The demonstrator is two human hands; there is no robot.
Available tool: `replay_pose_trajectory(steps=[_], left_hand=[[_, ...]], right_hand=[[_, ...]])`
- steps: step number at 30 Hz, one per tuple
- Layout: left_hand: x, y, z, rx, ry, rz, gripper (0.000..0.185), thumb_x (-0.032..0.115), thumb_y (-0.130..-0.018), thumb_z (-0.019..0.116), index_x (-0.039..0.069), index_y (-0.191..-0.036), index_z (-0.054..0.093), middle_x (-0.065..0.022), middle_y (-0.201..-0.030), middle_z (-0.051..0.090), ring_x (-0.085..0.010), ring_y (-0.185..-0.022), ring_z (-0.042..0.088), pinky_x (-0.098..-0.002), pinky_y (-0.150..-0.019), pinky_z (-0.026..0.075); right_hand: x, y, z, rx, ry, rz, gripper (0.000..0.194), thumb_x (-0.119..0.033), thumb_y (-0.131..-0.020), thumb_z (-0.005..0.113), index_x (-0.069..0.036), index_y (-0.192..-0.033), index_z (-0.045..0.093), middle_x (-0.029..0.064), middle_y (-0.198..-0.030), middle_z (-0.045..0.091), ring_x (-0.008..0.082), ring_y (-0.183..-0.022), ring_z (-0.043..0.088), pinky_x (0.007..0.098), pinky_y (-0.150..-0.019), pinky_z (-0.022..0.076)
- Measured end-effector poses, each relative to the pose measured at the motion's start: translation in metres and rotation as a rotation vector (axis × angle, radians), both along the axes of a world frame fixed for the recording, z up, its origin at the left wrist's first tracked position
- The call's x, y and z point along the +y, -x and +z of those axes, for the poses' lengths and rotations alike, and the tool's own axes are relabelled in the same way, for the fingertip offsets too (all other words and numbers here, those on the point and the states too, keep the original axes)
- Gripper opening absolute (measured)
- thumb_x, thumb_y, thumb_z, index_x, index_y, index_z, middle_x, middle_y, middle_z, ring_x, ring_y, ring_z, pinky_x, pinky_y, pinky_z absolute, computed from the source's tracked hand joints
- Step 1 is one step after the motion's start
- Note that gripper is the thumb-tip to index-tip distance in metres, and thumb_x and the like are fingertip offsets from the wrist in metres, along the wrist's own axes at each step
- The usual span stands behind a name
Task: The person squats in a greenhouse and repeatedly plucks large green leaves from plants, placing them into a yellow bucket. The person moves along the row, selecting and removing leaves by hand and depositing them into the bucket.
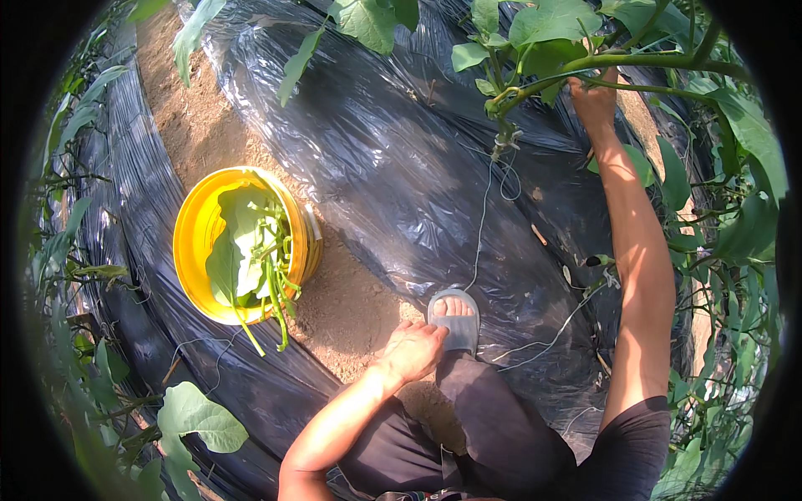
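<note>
My right arm reaches far forward, and my right hand (594, 100) is among the stems and leaves of a broad-leaved plant (551, 34). Foliage and a thick green stem (633, 61) cover its fingers, so what they touch is hidden. Below the plant's knotted stem, a thin string (481, 235) runs down towards my sandal (458, 332). My left hand (413, 349) hangs near my knee beside that sandal, back upward, its fingers bent and their tips out of sight. Ahead of it on the left stands a yellow bucket (191, 250) holding green leaves (241, 232) and cut stems (272, 282), some overhanging the rim.
Black plastic mulch film (369, 169) covers the beds on both sides of a bare soil path (351, 294). Dense plants (739, 300) line the right side. A large leaf (200, 418) sticks out at lower left. Loose string (557, 335) crosses the film near my right arm.
</note>
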State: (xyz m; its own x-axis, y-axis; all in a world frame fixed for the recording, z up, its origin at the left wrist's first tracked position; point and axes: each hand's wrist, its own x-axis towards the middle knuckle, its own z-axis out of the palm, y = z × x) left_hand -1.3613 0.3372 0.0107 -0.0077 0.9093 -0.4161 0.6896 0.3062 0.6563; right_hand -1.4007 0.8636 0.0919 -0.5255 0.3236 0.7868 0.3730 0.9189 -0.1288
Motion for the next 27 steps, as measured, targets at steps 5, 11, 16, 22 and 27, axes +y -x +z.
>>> replay_pose_trajectory(steps=[5,11,16,22,27], left_hand=[[-0.007,-0.004,-0.012,0.108,0.156,-0.113,0.024,0.015,-0.092,0.055,0.007,-0.113,0.064,-0.0144,-0.109,0.071,-0.0328,-0.111,0.067,-0.0504,-0.098,0.049],[-0.019,0.001,-0.019,0.112,0.197,-0.064,0.025,0.016,-0.092,0.056,0.007,-0.113,0.063,-0.0143,-0.110,0.072,-0.0330,-0.112,0.068,-0.0519,-0.100,0.048],[-0.025,0.009,-0.011,0.136,0.220,-0.035,0.031,0.019,-0.093,0.057,0.006,-0.120,0.060,-0.0157,-0.109,0.071,-0.0336,-0.112,0.066,-0.0526,-0.099,0.047],[-0.006,0.010,0.006,0.032,-0.262,0.412,0.057,0.023,-0.091,0.067,-0.003,-0.138,0.048,-0.0229,-0.121,0.063,-0.0384,-0.115,0.060,-0.0531,-0.101,0.045],[-0.001,0.011,0.012,0.066,-0.498,0.556,0.070,0.024,-0.088,0.074,-0.009,-0.141,0.043,-0.0282,-0.131,0.056,-0.0432,-0.124,0.054,-0.0471,-0.105,0.045]], right_hand=[[0.055,0.031,0.011,-0.478,0.108,0.033,0.045,-0.042,-0.089,0.069,-0.010,-0.120,0.066,0.0148,-0.119,0.068,0.0393,-0.112,0.063,0.0489,-0.095,0.0502],[-0.011,-0.048,-0.081,-0.659,0.868,-0.581,0.050,-0.043,-0.083,0.068,-0.014,-0.124,0.070,0.0171,-0.127,0.070,0.0375,-0.121,0.064,0.0459,-0.102,0.0503],[-0.131,-0.133,-0.159,-0.267,1.064,-0.547,0.040,-0.034,-0.086,0.074,-0.001,-0.107,0.075,0.0214,-0.101,0.076,0.0359,-0.097,0.073,0.0442,-0.085,0.0541],[-0.263,-0.178,-0.150,0.161,1.262,-0.089,0.024,-0.017,-0.092,0.072,0.005,-0.100,0.073,0.0112,-0.087,0.075,0.0164,-0.078,0.067,0.0355,-0.072,0.0522],[-0.349,-0.187,-0.128,-0.353,1.449,0.504,0.015,-0.015,-0.091,0.072,-0.004,-0.100,0.074,0.0123,-0.088,0.074,0.0214,-0.078,0.070,0.0355,-0.073,0.0535]])
